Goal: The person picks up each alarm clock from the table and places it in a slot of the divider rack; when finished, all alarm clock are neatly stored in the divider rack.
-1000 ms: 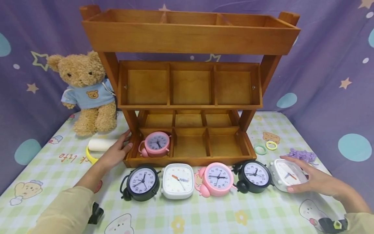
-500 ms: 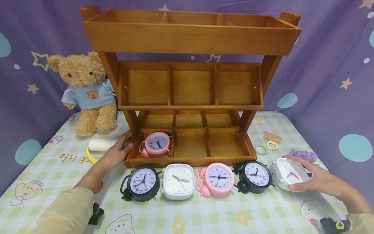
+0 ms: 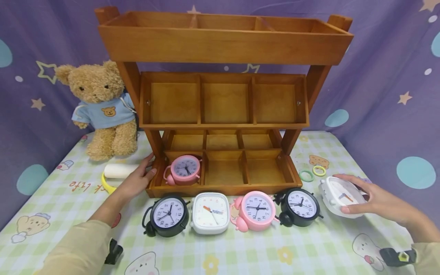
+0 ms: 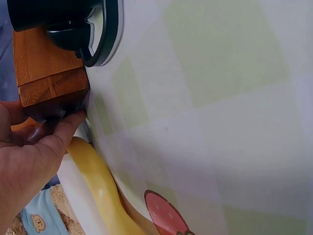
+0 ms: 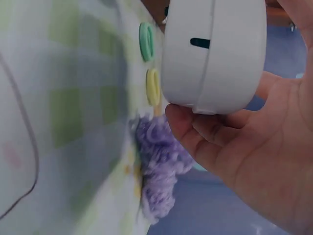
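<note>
My right hand (image 3: 372, 199) grips a white square alarm clock (image 3: 340, 195) at the right of the table, lifted and tilted off the cloth; the right wrist view shows fingers (image 5: 220, 147) curled under the white alarm clock (image 5: 215, 54). My left hand (image 3: 135, 179) rests with straight fingers against the left end of the wooden shelf's bottom tray (image 3: 220, 189); the left wrist view shows my left hand's thumb (image 4: 61, 134) at the wooden corner (image 4: 49, 81). A pink clock (image 3: 183, 170) lies in the tray's front left compartment. In front stand a black clock (image 3: 167, 215), a white clock (image 3: 210, 212), a pink clock (image 3: 256, 210) and another black clock (image 3: 300, 206).
A teddy bear (image 3: 99, 109) sits at the back left. A white roll (image 3: 118, 170) and a yellow band (image 3: 105, 183) lie by my left hand. Green ring (image 3: 306, 175), yellow ring (image 3: 319, 170) and purple yarn (image 5: 159, 161) lie right of the shelf. Purple curtain surrounds the table.
My right hand has raised the white clock off the cloth and tilted it, carrying it slightly back. The left hand has stayed at the tray's corner.
</note>
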A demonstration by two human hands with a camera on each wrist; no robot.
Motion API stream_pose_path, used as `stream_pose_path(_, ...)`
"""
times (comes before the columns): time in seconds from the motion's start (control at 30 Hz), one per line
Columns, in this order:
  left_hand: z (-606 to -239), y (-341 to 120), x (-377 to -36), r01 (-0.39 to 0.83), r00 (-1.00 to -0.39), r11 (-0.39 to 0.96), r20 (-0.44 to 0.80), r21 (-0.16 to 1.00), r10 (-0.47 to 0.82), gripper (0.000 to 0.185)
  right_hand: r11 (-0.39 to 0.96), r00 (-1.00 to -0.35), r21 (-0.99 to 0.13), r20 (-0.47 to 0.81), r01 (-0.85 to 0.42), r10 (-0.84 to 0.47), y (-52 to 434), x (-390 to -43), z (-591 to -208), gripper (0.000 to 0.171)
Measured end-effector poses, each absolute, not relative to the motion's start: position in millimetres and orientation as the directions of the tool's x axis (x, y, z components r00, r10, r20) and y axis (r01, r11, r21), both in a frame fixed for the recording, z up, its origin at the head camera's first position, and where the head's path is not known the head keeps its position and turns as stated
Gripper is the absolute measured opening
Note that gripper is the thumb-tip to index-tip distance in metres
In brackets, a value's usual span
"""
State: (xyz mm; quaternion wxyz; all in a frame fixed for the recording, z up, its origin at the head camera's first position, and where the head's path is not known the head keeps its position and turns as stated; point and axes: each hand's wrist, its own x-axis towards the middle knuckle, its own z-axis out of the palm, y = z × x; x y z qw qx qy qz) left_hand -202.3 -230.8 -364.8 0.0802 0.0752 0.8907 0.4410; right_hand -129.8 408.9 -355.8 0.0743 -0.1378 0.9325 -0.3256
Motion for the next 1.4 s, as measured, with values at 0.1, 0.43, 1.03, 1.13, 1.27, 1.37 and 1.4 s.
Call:
stream_pose_path(0.1, -365, -231, -202, 0.050, -0.977, 0.613, -0.089, 0.789, 0.195, 0.064, 0.744, -0.947, -0.631, -0.045, -0.221, -0.320, 400, -134, -349, 0.081)
stream_pose_path(0.43, -367, -232, -202, 0.060, -0.978, 0.619, -0.080, 0.783, 0.195, 0.064, 0.632, -0.909, -0.709, 0.031, -0.312, -0.415, 360, -150, -328, 0.080)
stream_pose_path(1.03, -369, -234, -201, 0.067, -0.978, 0.626, -0.072, 0.777, 0.194, 0.065, 0.655, -0.914, -0.687, 0.035, -0.315, -0.403, 294, -182, -310, 0.083)
stream_pose_path(1.13, -368, -233, -201, 0.070, -0.979, 0.629, -0.067, 0.774, 0.192, 0.065, 0.663, -0.913, -0.679, 0.028, -0.316, -0.407, 283, -187, -309, 0.085)
stream_pose_path(1.27, -368, -233, -202, 0.084, -0.979, 0.634, -0.056, 0.769, 0.197, 0.064, 0.674, -0.909, -0.661, 0.029, -0.330, -0.416, 266, -194, -307, 0.085)
stream_pose_path(1.37, -367, -233, -202, 0.089, -0.978, 0.632, -0.053, 0.769, 0.201, 0.064, 0.674, -0.898, -0.647, 0.041, -0.357, -0.438, 252, -201, -306, 0.085)
stream_pose_path(1.4, -367, -232, -202, 0.085, -0.978, 0.632, -0.057, 0.770, 0.200, 0.064, 0.673, -0.896, -0.646, 0.040, -0.361, -0.443, 247, -203, -305, 0.085)
